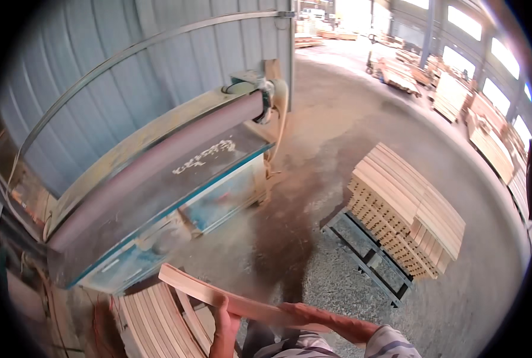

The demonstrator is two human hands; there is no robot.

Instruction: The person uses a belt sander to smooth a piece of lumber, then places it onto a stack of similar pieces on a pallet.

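A long pale wooden board [190, 287] lies across the front of my body, its far end out to the left. My left hand [225, 313] grips it near the middle, the thumb up against its side. Farther right, my right hand [298, 313] is closed over the same board, its fingers partly hidden. Below the board's left part, a stack of similar wooden boards [152, 320] sits close to my left forearm. Beyond it stands a long belt sander [181, 145] with a pinkish abrasive belt and a dark table edged in blue.
Wood scraps [205, 156] lie on the sander's table. To the right, stacked boards [400, 192] rest on a dark metal frame [369, 262] on the dusty concrete floor [346, 134]. A corrugated metal wall [158, 58] rises behind the sander. More lumber piles [449, 96] line the far right.
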